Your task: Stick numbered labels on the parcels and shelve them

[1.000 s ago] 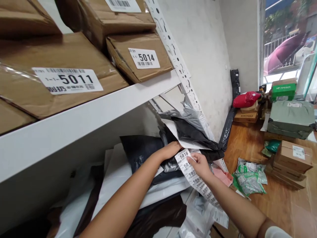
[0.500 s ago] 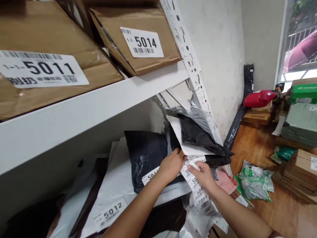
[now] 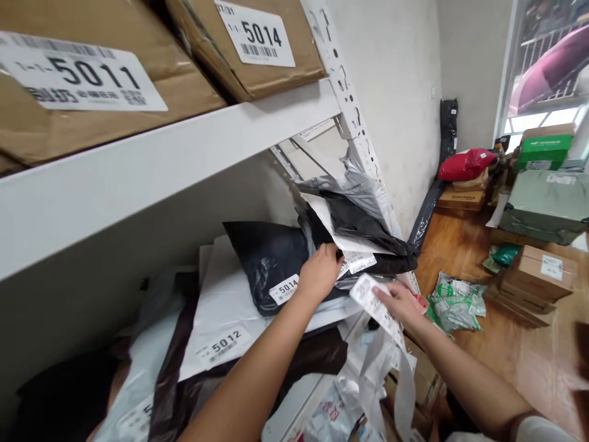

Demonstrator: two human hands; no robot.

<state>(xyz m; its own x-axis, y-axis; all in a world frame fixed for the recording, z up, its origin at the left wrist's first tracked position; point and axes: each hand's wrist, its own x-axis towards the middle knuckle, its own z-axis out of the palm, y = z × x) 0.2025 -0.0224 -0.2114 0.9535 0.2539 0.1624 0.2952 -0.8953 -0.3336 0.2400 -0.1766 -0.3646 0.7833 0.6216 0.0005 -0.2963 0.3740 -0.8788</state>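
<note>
I have the label strip (image 3: 380, 312) out in front of the stacked parcels (image 3: 271, 255), its top end pinched by the right hand (image 3: 402, 304). The left hand (image 3: 322, 270) reaches to a small label (image 3: 343, 265); its fingertips are hidden, so I can't tell whether they press or pinch. I'd smooth that label flat and hold the strip clear of the plastic. The strip's print is blurred; the small label shows only partly.

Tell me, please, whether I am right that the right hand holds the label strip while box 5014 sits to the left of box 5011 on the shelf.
Not quite: the head view shows box 5014 to the right of box 5011 on the shelf; the right hand does hold the label strip.
</note>
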